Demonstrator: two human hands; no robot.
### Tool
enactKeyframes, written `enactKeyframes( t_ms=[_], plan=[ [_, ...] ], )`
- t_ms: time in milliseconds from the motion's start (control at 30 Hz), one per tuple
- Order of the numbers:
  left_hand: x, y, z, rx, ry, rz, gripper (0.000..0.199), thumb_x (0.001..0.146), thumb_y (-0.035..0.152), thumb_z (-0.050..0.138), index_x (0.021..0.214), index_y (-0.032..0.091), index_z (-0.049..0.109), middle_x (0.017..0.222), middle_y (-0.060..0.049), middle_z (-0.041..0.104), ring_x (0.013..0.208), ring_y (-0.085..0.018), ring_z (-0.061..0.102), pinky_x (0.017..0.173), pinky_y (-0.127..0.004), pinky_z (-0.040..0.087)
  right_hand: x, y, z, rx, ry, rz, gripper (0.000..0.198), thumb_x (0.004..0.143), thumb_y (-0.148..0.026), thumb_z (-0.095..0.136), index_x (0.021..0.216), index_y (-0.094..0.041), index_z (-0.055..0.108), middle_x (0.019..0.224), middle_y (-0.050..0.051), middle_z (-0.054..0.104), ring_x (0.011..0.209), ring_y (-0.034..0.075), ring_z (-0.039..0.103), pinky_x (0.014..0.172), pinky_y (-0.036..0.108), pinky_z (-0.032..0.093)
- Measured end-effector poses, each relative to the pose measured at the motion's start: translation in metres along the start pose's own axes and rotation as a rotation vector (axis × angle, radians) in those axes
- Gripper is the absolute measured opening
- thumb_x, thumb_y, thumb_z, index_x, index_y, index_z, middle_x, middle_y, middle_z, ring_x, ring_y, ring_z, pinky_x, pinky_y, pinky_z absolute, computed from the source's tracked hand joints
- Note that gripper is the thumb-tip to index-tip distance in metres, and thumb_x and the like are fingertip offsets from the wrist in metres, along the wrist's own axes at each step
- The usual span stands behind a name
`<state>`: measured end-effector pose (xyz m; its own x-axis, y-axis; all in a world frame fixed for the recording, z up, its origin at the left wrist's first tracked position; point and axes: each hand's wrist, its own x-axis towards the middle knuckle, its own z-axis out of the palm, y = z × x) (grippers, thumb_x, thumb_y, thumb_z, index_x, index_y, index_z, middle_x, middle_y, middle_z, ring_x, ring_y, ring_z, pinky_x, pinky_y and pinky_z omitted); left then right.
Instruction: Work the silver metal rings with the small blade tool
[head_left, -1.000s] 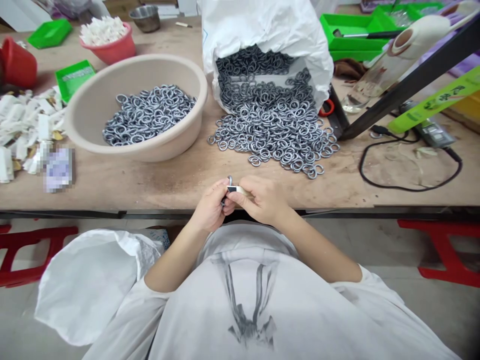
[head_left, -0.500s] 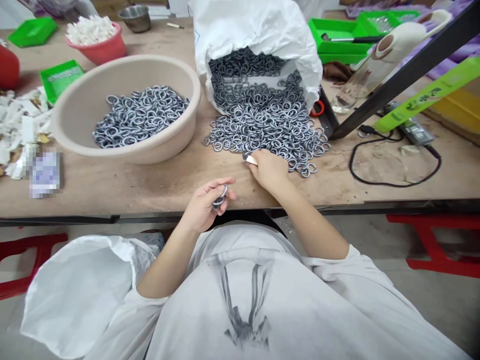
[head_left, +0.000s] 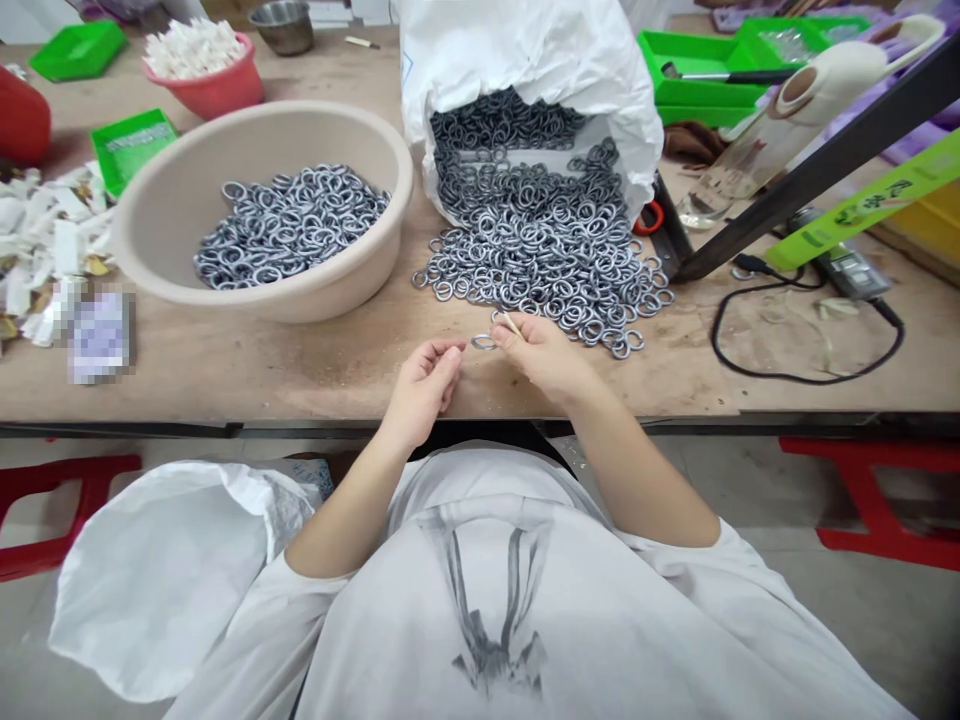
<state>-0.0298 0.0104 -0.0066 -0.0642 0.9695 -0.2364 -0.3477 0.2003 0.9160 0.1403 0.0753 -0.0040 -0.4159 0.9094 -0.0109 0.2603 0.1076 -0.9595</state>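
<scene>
My right hand (head_left: 546,358) is closed, pinching a grey ring (head_left: 483,342) and a thin pale stick (head_left: 513,325); the stick's dark tip, visible earlier, is now hidden. Close beside it, my left hand (head_left: 426,388) is curled with its thumb over the fingers. Grey rings lay in that hand a moment ago; the fingers now cover them. Just beyond the right hand, a heap of grey rings (head_left: 555,255) spills from a white sack (head_left: 525,50) lying on its side. Further left, a large beige basin (head_left: 315,295) holds many more such rings.
A wooden table (head_left: 225,375) carries everything. White pieces (head_left: 67,235), a green tray (head_left: 131,150) and a red bowl (head_left: 217,95) stand left. Rightward are a dark metal bar (head_left: 795,165), a bottle (head_left: 750,160) and a black cable (head_left: 720,345). An open white bag (head_left: 165,570) sits below.
My right hand has drawn back slightly from the heap, and a ring now shows at its fingertips. My left hand has turned and closed, moving nearer to it. The view has shifted slightly.
</scene>
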Motion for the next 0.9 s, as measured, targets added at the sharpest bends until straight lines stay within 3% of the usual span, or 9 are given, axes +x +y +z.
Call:
enactKeyframes(
  t_ms=[67, 133, 267, 333, 433, 500, 633, 767, 900],
  plan=[
    [0.003, -0.005, 0.005, 0.062, -0.029, 0.054, 0.036, 0.076, 0.048, 0.080, 0.089, 0.016, 0.067, 0.058, 0.006, 0.047, 0.044, -0.005, 0.034, 0.038, -0.018, 0.022, -0.005, 0.000, 0.007, 0.253, -0.078, 0.069, 0.044, 0.087, -0.065, 0.058, 0.082, -0.022, 0.052, 0.058, -0.008, 0.034, 0.049, 0.009, 0.027, 0.047, 0.024, 0.026],
    [0.004, -0.007, 0.007, 0.115, -0.062, 0.094, 0.038, 0.080, 0.052, 0.075, 0.083, 0.016, 0.067, 0.057, 0.004, 0.046, 0.046, -0.006, 0.035, 0.040, -0.019, 0.022, -0.008, -0.001, 0.014, 0.349, -0.080, 0.111, 0.051, 0.080, -0.072, 0.061, 0.081, -0.023, 0.049, 0.058, -0.010, 0.029, 0.047, 0.008, 0.021, 0.044, 0.024, 0.019],
    [0.000, -0.007, 0.007, 0.134, -0.076, 0.132, 0.042, 0.083, 0.057, 0.069, 0.076, 0.016, 0.062, 0.057, 0.004, 0.044, 0.047, -0.006, 0.035, 0.042, -0.020, 0.025, -0.013, -0.008, 0.028, 0.336, 0.028, -0.001, 0.050, 0.081, -0.071, 0.062, 0.078, -0.023, 0.047, 0.065, -0.005, 0.044, 0.056, 0.010, 0.041, 0.051, 0.024, 0.034],
    [-0.002, -0.008, 0.009, 0.078, -0.055, 0.118, 0.043, 0.082, 0.057, 0.070, 0.073, 0.017, 0.057, 0.058, 0.005, 0.045, 0.046, -0.006, 0.035, 0.041, -0.019, 0.026, -0.016, -0.011, 0.035, 0.347, -0.001, -0.020, 0.047, 0.081, -0.068, 0.063, 0.080, -0.023, 0.048, 0.068, -0.004, 0.050, 0.063, 0.012, 0.051, 0.058, 0.026, 0.043],
    [-0.004, -0.009, 0.011, -0.027, -0.018, 0.086, 0.043, 0.081, 0.057, 0.072, 0.074, 0.019, 0.052, 0.058, 0.006, 0.043, 0.045, -0.005, 0.035, 0.040, -0.018, 0.027, -0.020, -0.013, 0.045, 0.421, -0.084, 0.007, 0.045, 0.078, -0.064, 0.068, 0.087, -0.024, 0.050, 0.072, -0.004, 0.056, 0.065, 0.014, 0.057, 0.064, 0.030, 0.050],
    [-0.005, -0.008, 0.011, -0.081, -0.035, 0.051, 0.045, 0.079, 0.056, 0.073, 0.073, 0.019, 0.050, 0.058, 0.007, 0.042, 0.044, -0.005, 0.035, 0.039, -0.017, 0.026, -0.021, -0.011, 0.047, 0.425, -0.037, -0.011, 0.048, 0.074, -0.062, 0.073, 0.090, -0.024, 0.048, 0.075, -0.004, 0.057, 0.065, 0.014, 0.056, 0.065, 0.029, 0.050],
    [-0.008, 0.000, 0.010, -0.159, -0.125, -0.046, 0.049, 0.076, 0.054, 0.077, 0.069, 0.018, 0.045, 0.057, 0.007, 0.040, 0.043, -0.004, 0.037, 0.040, -0.016, 0.026, -0.021, -0.009, 0.038, 0.195, 0.121, -0.136, 0.043, 0.079, -0.061, 0.068, 0.089, -0.022, 0.052, 0.077, -0.003, 0.056, 0.070, 0.013, 0.052, 0.069, 0.027, 0.044],
    [-0.010, 0.004, 0.011, -0.223, -0.117, -0.085, 0.047, 0.075, 0.051, 0.078, 0.069, 0.018, 0.045, 0.056, 0.007, 0.041, 0.042, -0.003, 0.037, 0.039, -0.015, 0.025, -0.032, -0.015, 0.026, -0.276, 0.081, -0.300, 0.039, 0.096, -0.053, 0.049, 0.079, -0.019, 0.058, 0.070, -0.001, 0.055, 0.067, 0.013, 0.049, 0.065, 0.028, 0.034],
    [-0.011, 0.003, 0.013, -0.241, -0.079, -0.124, 0.046, 0.075, 0.049, 0.078, 0.070, 0.018, 0.045, 0.054, 0.008, 0.042, 0.040, -0.003, 0.036, 0.038, -0.016, 0.025, -0.039, -0.020, 0.027, -0.464, 0.064, -0.369, 0.043, 0.099, -0.051, 0.043, 0.072, -0.020, 0.054, 0.069, 0.001, 0.055, 0.065, 0.014, 0.047, 0.063, 0.029, 0.030]
  ],
)
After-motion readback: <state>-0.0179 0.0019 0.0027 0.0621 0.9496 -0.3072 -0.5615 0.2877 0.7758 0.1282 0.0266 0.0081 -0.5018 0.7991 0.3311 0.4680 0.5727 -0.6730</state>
